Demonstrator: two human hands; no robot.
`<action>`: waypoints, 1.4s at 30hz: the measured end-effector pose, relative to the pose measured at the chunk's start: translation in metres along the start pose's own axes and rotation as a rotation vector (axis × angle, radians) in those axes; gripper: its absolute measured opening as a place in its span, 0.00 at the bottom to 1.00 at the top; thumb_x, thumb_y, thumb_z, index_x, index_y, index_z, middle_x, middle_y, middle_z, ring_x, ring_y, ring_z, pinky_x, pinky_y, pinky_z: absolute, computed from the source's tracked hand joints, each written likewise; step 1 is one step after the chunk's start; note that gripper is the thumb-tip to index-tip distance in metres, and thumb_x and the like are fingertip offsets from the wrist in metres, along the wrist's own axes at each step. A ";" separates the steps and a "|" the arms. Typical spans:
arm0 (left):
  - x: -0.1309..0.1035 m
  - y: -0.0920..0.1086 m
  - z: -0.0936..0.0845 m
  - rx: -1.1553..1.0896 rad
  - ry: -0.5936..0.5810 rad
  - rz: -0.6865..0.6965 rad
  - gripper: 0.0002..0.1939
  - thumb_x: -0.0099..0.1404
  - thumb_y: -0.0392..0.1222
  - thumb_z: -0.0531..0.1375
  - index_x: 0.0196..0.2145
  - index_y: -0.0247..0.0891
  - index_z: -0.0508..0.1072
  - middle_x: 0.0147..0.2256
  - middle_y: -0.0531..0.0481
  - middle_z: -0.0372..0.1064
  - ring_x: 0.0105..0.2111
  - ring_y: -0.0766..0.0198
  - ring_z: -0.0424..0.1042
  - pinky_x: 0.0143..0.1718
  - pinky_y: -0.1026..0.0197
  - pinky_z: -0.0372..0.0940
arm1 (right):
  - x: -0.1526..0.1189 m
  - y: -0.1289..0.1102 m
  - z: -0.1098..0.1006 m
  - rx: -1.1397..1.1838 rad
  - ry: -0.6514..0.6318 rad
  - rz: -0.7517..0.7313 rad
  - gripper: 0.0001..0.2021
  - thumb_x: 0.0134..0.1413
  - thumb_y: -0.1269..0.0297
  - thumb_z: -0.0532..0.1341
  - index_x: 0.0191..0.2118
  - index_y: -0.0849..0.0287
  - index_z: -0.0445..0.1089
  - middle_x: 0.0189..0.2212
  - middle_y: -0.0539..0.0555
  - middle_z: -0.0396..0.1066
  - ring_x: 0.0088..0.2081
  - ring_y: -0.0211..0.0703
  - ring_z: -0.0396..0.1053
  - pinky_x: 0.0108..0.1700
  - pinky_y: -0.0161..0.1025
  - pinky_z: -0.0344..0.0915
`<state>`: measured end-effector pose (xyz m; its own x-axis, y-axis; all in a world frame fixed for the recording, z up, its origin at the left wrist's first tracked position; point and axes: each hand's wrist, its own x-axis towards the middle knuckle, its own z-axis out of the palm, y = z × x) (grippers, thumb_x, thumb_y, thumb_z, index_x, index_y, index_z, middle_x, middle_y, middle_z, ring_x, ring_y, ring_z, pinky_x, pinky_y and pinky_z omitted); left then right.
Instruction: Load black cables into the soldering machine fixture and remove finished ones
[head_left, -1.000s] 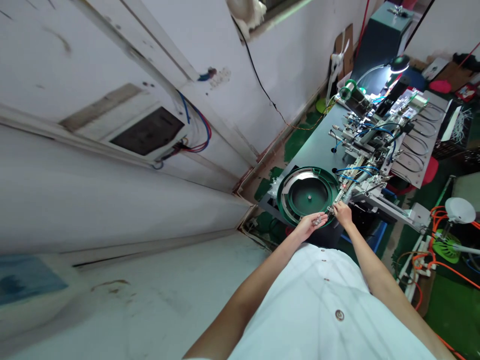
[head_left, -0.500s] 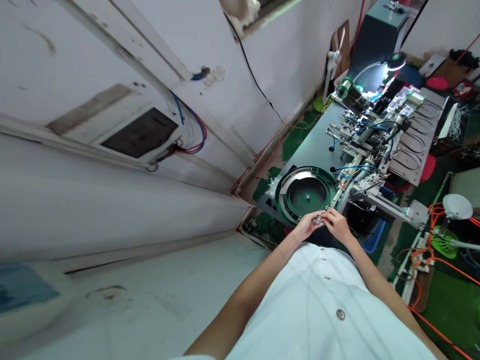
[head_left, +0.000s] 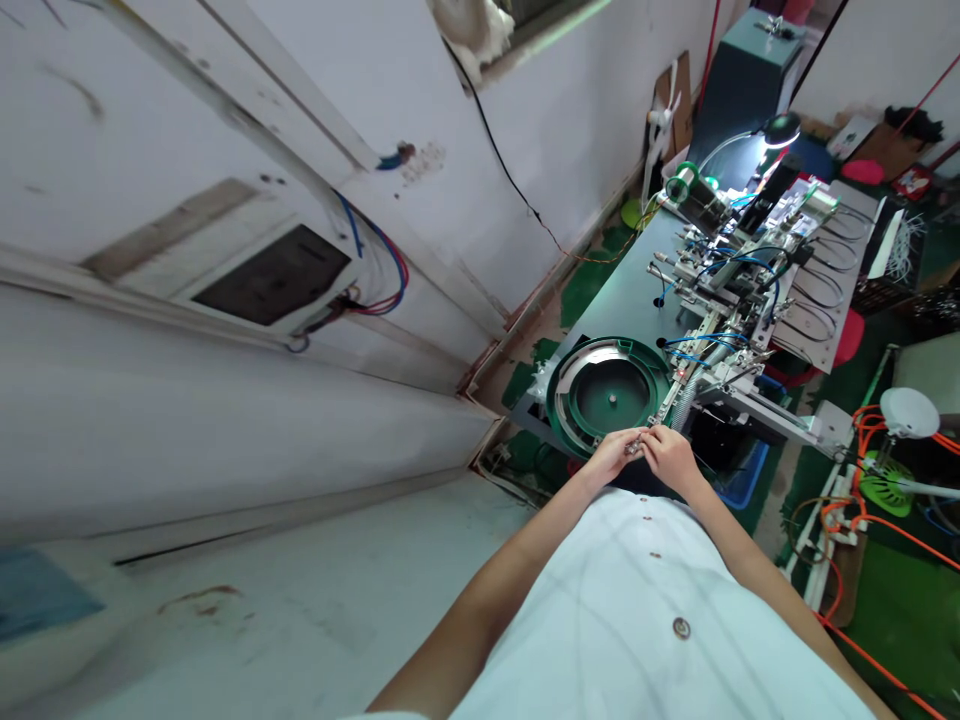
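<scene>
Small shiny metal parts [head_left: 634,447] lie in my left hand [head_left: 611,455], whose fingers are curled around them. My right hand [head_left: 670,458] meets it from the other side, fingertips closed together at the same parts; what exactly they pinch is too small to make out. Both hands are in front of my body, just at the near edge of a round green feeder bowl [head_left: 559,405]. The bowl's dark inside has a small knob in the middle. From the bowl a narrow metal track [head_left: 679,385] runs up toward the machine.
An assembly machine [head_left: 739,265] with blue air hoses covers much of the grey table [head_left: 615,300]. A lit lamp [head_left: 780,130] stands at its far end. A blue bin [head_left: 746,480] is below on the right, near orange hoses [head_left: 832,590]. A white wall [head_left: 420,400] borders the left.
My right hand has shifted slightly left and down, closer over the metal parts in my left hand. The whole view has moved a little.
</scene>
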<state>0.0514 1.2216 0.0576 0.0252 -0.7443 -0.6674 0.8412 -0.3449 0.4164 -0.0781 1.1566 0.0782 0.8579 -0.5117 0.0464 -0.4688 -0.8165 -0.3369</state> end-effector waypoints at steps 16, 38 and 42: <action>-0.002 0.002 -0.005 -0.013 0.072 -0.044 0.07 0.62 0.30 0.58 0.37 0.25 0.74 0.38 0.36 0.75 0.34 0.61 0.76 0.46 0.57 0.69 | 0.022 0.076 0.046 -0.011 0.016 0.425 0.11 0.56 0.68 0.54 0.31 0.60 0.74 0.31 0.54 0.69 0.34 0.39 0.67 0.37 0.33 0.61; -0.003 0.004 -0.007 -0.037 0.095 -0.037 0.08 0.62 0.29 0.56 0.38 0.24 0.73 0.38 0.35 0.75 0.33 0.61 0.76 0.46 0.56 0.69 | 0.031 0.081 0.063 -0.097 -0.005 0.383 0.11 0.58 0.70 0.53 0.31 0.62 0.73 0.32 0.57 0.69 0.36 0.42 0.63 0.39 0.35 0.57; -0.002 0.005 -0.006 -0.045 0.087 -0.040 0.09 0.63 0.29 0.55 0.37 0.25 0.73 0.36 0.37 0.76 0.33 0.61 0.76 0.45 0.58 0.69 | 0.025 0.080 0.060 -0.028 0.078 0.383 0.12 0.58 0.69 0.53 0.31 0.61 0.73 0.29 0.56 0.69 0.34 0.43 0.64 0.38 0.36 0.58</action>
<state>0.0587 1.2246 0.0576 0.0362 -0.6771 -0.7350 0.8657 -0.3461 0.3615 -0.0814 1.0950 -0.0043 0.6013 -0.7990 -0.0058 -0.7585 -0.5685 -0.3185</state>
